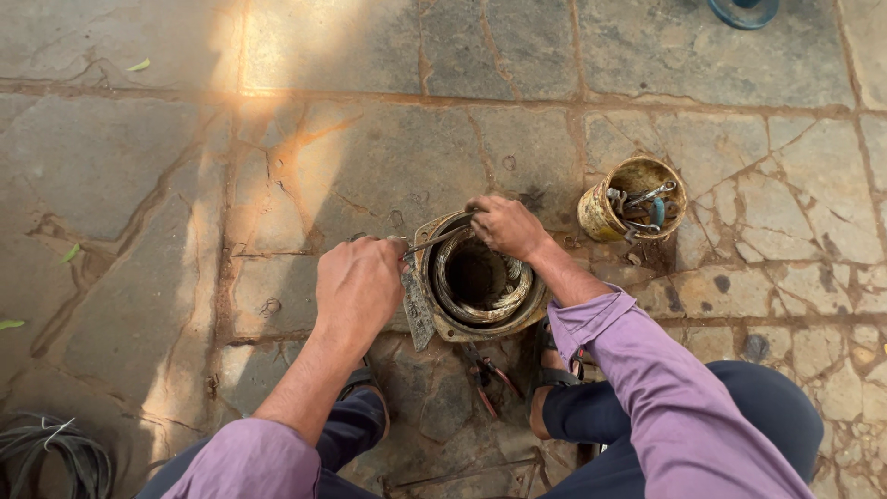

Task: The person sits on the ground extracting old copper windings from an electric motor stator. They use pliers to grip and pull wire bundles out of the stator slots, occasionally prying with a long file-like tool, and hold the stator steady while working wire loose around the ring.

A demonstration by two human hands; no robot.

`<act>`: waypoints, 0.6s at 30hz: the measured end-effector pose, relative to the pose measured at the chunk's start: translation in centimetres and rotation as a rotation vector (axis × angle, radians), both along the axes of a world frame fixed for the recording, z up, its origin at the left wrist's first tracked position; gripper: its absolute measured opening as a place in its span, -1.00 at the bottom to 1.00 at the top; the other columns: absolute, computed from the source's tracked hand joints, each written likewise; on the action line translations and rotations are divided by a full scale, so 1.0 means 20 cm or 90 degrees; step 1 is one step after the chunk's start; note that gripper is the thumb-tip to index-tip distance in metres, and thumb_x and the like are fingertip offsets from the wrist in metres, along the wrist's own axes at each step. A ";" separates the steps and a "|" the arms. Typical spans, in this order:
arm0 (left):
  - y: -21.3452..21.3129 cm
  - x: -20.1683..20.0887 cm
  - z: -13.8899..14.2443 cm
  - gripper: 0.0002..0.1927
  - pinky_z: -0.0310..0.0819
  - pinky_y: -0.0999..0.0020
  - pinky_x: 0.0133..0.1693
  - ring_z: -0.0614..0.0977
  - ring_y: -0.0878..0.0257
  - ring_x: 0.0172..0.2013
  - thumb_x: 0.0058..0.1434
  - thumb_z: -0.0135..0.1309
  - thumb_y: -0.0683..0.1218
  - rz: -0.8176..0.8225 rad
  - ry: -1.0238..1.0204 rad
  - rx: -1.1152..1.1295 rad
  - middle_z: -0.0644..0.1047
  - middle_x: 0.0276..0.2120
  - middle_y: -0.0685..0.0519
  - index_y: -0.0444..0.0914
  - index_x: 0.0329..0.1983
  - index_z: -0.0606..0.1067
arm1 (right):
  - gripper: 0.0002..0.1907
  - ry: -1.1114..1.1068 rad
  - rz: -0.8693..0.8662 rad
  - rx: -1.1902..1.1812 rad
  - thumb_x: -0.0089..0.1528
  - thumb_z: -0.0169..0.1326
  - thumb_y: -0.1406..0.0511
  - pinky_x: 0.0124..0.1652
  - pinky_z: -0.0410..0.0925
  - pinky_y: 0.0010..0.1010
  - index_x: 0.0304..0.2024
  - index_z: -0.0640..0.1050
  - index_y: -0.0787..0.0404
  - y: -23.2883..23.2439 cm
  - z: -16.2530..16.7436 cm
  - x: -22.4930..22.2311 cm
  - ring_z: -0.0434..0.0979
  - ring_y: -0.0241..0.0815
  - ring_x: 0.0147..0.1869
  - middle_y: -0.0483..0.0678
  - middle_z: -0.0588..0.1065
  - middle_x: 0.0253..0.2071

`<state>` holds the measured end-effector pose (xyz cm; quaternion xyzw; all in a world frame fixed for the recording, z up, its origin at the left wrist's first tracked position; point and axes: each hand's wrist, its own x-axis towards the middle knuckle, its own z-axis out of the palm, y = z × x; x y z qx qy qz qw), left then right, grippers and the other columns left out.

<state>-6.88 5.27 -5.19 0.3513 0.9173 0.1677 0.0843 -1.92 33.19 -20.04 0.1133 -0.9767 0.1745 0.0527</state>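
A rusty round motor housing (442,319) with wire windings inside its bore stands on the stone floor between my knees. My left hand (357,286) is closed around the handle of a thin metal tool (434,240) whose tip reaches across the housing's upper rim. My right hand (504,225) rests on the far rim and pinches the tool's tip or the winding there; which one I cannot tell. A flat grey metal piece (416,310) leans against the housing's left side.
A dirty yellow tin (602,211) holding several small tools stands right of the housing. Red-handled pliers (488,377) lie on the floor below it. Black cables (55,455) coil at the lower left. A blue round object (745,11) sits at the top edge.
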 end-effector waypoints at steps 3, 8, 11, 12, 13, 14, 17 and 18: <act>0.01 0.00 -0.01 -0.89 0.52 0.01 -0.31 0.67 -0.09 -0.31 0.16 0.16 -0.08 -0.003 -0.010 0.002 0.62 -0.42 -0.11 -0.19 -0.34 0.64 | -0.82 0.035 -0.002 -0.016 0.32 0.11 0.28 -0.05 0.50 -0.26 -0.29 0.61 0.29 0.00 0.00 0.02 0.62 -0.05 -0.02 -0.05 0.57 0.02; 0.02 -0.01 -0.04 -0.88 0.52 0.00 -0.30 0.67 -0.11 -0.30 0.14 0.16 -0.08 -0.014 -0.017 -0.010 0.62 -0.40 -0.11 -0.19 -0.33 0.64 | -0.82 0.045 -0.004 -0.033 0.32 0.11 0.27 -0.03 0.49 -0.22 -0.23 0.62 0.28 0.01 0.00 0.03 0.61 -0.01 -0.01 -0.03 0.57 0.00; 0.04 -0.02 -0.10 -0.87 0.53 0.03 -0.30 0.68 -0.08 -0.31 0.07 0.14 -0.12 -0.033 0.018 -0.007 0.62 -0.39 -0.11 -0.19 -0.34 0.65 | -0.82 0.049 -0.002 -0.040 0.33 0.11 0.28 -0.03 0.49 -0.23 -0.21 0.62 0.28 0.01 0.00 0.04 0.61 0.00 -0.01 -0.01 0.57 0.01; 0.06 -0.02 -0.13 -0.87 0.55 0.06 -0.31 0.69 -0.04 -0.33 0.15 0.09 -0.15 -0.030 0.007 -0.054 0.63 -0.39 -0.11 -0.19 -0.33 0.65 | -0.82 0.052 -0.005 -0.039 0.33 0.11 0.28 -0.03 0.49 -0.22 -0.20 0.61 0.29 0.00 0.00 0.04 0.61 0.01 0.00 -0.01 0.57 0.01; 0.09 -0.02 -0.17 -0.84 0.57 0.09 -0.31 0.70 0.01 -0.35 0.23 0.03 -0.18 -0.027 -0.004 -0.101 0.63 -0.39 -0.10 -0.19 -0.32 0.64 | -0.82 0.055 -0.007 -0.038 0.33 0.11 0.29 -0.03 0.49 -0.22 -0.19 0.61 0.30 0.00 0.01 0.04 0.61 0.02 0.00 0.00 0.57 0.01; 0.12 -0.02 -0.21 -0.80 0.59 0.12 -0.32 0.71 0.06 -0.36 0.30 -0.02 -0.21 -0.021 -0.014 -0.147 0.63 -0.39 -0.09 -0.20 -0.31 0.63 | -0.82 0.059 -0.007 -0.037 0.32 0.10 0.29 -0.03 0.49 -0.22 -0.18 0.61 0.31 -0.01 0.02 0.04 0.61 0.02 0.01 0.01 0.56 0.02; 0.19 -0.03 -0.31 -0.83 0.59 0.13 -0.30 0.71 0.04 -0.33 0.19 0.03 -0.17 -0.062 0.052 -0.141 0.65 -0.37 -0.06 -0.16 -0.40 0.64 | -0.82 0.022 -0.047 -0.050 0.32 0.11 0.29 -0.03 0.48 -0.21 -0.20 0.61 0.31 -0.02 0.05 0.04 0.61 0.03 -0.02 0.00 0.57 0.01; 0.19 -0.04 -0.32 -0.81 0.59 0.12 -0.30 0.71 0.05 -0.34 0.25 0.01 -0.17 -0.056 0.041 -0.143 0.65 -0.39 -0.08 -0.17 -0.39 0.63 | -0.82 0.037 -0.069 -0.059 0.32 0.11 0.29 -0.02 0.48 -0.23 -0.19 0.61 0.31 -0.03 0.06 0.05 0.61 0.02 -0.01 0.01 0.56 0.00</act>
